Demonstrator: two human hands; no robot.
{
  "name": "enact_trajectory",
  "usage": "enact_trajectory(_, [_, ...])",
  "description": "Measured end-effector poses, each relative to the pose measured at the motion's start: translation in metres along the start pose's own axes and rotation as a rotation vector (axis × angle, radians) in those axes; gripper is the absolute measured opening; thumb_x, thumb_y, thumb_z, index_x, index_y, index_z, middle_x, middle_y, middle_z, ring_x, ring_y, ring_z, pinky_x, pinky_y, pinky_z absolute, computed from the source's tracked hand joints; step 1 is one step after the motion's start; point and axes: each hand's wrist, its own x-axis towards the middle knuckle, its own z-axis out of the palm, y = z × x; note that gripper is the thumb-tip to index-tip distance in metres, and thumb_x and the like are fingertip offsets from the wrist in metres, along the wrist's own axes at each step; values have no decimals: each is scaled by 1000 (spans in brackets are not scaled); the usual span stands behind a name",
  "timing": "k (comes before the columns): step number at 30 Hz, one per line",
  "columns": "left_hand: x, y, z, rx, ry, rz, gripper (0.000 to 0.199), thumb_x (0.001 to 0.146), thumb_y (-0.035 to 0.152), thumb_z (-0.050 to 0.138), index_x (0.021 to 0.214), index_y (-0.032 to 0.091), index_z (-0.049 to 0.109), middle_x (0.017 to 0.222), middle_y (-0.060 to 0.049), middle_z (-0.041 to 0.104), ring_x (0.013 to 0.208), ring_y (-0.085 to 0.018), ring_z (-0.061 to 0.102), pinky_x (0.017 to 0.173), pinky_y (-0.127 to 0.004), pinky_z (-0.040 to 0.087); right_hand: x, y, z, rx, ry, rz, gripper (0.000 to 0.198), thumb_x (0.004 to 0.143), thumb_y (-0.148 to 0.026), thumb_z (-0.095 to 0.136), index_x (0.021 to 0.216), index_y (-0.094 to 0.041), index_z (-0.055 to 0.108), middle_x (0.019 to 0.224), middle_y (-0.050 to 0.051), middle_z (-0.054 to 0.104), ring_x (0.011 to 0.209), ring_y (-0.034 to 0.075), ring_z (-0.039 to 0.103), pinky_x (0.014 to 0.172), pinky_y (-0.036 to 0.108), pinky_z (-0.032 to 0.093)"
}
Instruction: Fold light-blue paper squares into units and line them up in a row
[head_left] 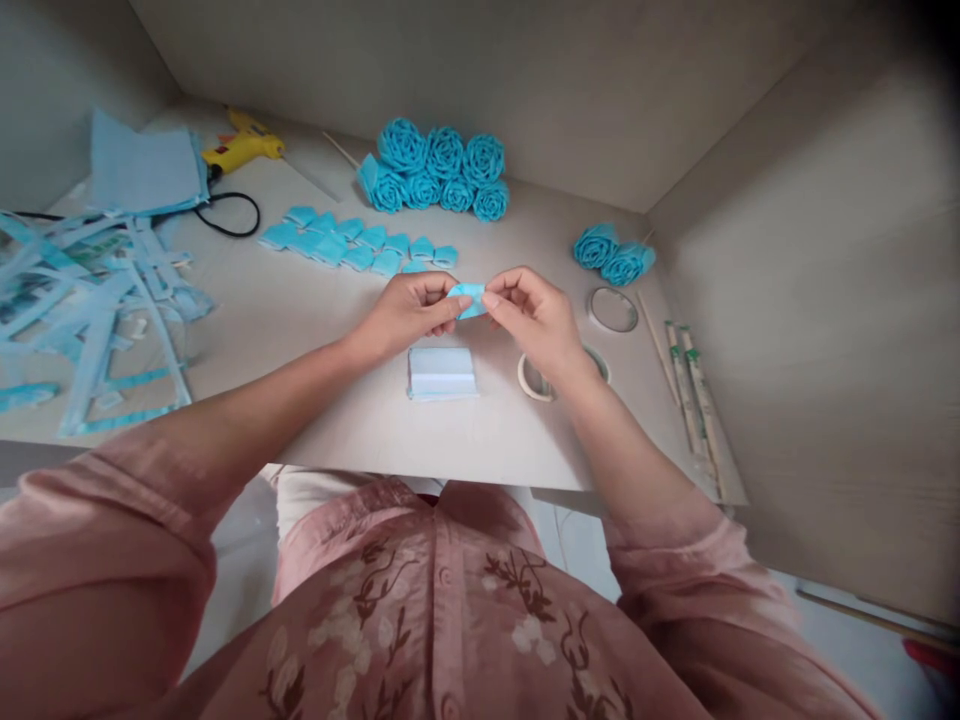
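Between my two hands is a small folded piece of light blue crepe paper (pixel 472 299). My left hand (pixel 412 312) pinches its left end between thumb and fingers. At the right end, the thumb and fingers of my right hand (pixel 534 315) are closed on it. Just below on the table lies a flat stack of pale blue paper rectangles (pixel 442 373). Behind my hands, several folded blue paper petals (pixel 330 245) lie in overlapping rows. My right wrist partly hides a roll of tape (pixel 528 378).
Blue paper roses (pixel 442 165) are grouped at the back, with two more roses (pixel 611 254) at right. A yellow glue gun (pixel 244 147), paper sheets (pixel 146 168) and paper scraps (pixel 97 320) occupy the left. Another tape ring (pixel 613 310) and wooden sticks (pixel 694 390) lie right, beside the wall.
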Motion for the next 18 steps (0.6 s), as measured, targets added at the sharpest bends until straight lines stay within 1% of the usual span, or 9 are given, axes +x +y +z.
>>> enact_trajectory(4, [0,1,2,26,-17,10,44,76,56,76,68,17,57,57,2,58,51,-7,50,50,-19,40,0,-1,0,-44,-3,-8,20,84,-40,71,82,-23,61,74,-3,61,69,12,57,66,27,47])
enact_trajectory(7, [0,1,2,48,-23,19,45,77,57,74,68,17,57,57,1,59,51,-7,51,50,-19,40,0,-2,0,-50,-2,-23,17,84,-36,68,80,-23,59,70,-4,59,64,11,55,63,26,45])
enact_trajectory(14, [0,-1,1,92,-35,44,39,82,51,70,68,16,56,58,2,59,51,-7,52,51,-19,41,1,-1,-1,-47,6,16,23,81,-42,71,79,-23,60,71,-4,60,65,11,55,63,26,47])
enact_trajectory(18, [0,-2,1,78,-16,54,32,81,44,70,69,16,58,57,2,59,52,-8,53,51,-18,41,1,1,1,43,16,27,27,81,-48,73,81,-23,63,69,-4,61,65,11,57,63,25,51])
